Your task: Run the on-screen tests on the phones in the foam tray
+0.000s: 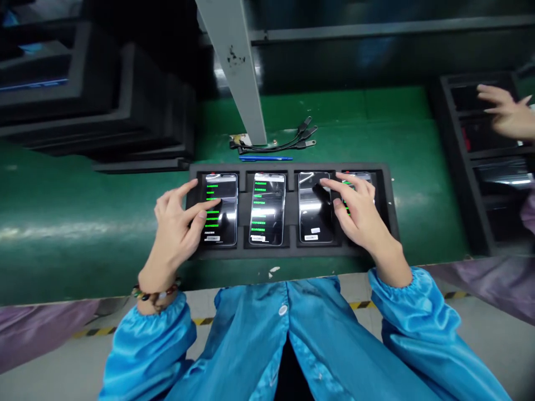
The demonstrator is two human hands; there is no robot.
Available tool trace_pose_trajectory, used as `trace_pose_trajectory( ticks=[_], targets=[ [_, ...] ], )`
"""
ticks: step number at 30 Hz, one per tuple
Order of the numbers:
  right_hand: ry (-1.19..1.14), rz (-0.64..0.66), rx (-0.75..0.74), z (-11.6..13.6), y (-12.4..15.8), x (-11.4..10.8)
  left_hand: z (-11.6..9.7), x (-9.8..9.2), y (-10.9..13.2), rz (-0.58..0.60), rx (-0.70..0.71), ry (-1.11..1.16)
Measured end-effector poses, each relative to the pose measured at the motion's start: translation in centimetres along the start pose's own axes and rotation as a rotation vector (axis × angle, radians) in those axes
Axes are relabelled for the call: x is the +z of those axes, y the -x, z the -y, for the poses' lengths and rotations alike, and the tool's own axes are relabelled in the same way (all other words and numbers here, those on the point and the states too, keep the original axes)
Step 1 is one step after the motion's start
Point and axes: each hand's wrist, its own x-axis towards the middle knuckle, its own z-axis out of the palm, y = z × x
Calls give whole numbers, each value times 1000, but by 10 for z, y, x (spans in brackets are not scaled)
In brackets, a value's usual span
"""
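Observation:
A black foam tray (292, 252) lies on the green belt and holds several phones side by side. My left hand (175, 228) is open, its forefinger and thumb touching the leftmost phone (220, 209), whose screen shows green text. The second phone (267, 209) also shows green text. My right hand (359, 214) is open with spread fingers, one fingertip on the third phone (313, 214), which has a dark screen, and the rest over the rightmost phone (368, 179), mostly hidden.
Black cables (288, 142) and a blue pen (265, 158) lie behind the tray by a grey post (240, 67). Stacked black trays (108, 111) stand at the left. Another person's hand (507, 114) rests over a black tray (463, 167) at the right.

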Motion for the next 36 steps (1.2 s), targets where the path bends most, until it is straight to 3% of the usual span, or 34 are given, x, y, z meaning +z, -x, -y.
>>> trace_pose_trajectory(
  ticks=[7,12,17,21,24,29,32,36],
  targets=[
    [28,-107,93,15,32,-5,3,5,-14,-50,6,70],
    [26,-64,64,32,47,3,-1,5,-3,-152,-20,116],
    [36,-300,233,12,70,-9,7,4,12,-39,36,157],
    [49,-310,280,-8,85,-17,10,4,8,-46,-6,125],
    [68,-266,294,-17,87,-18,-6,5,-3,-9,78,127],
    [69,-202,286,-29,74,-19,-50,13,-26,223,329,110],
    [71,-190,277,-37,64,-18,-60,20,-36,218,312,80],
    [72,-208,253,-39,59,-18,-58,27,-44,171,270,88]
  ],
)
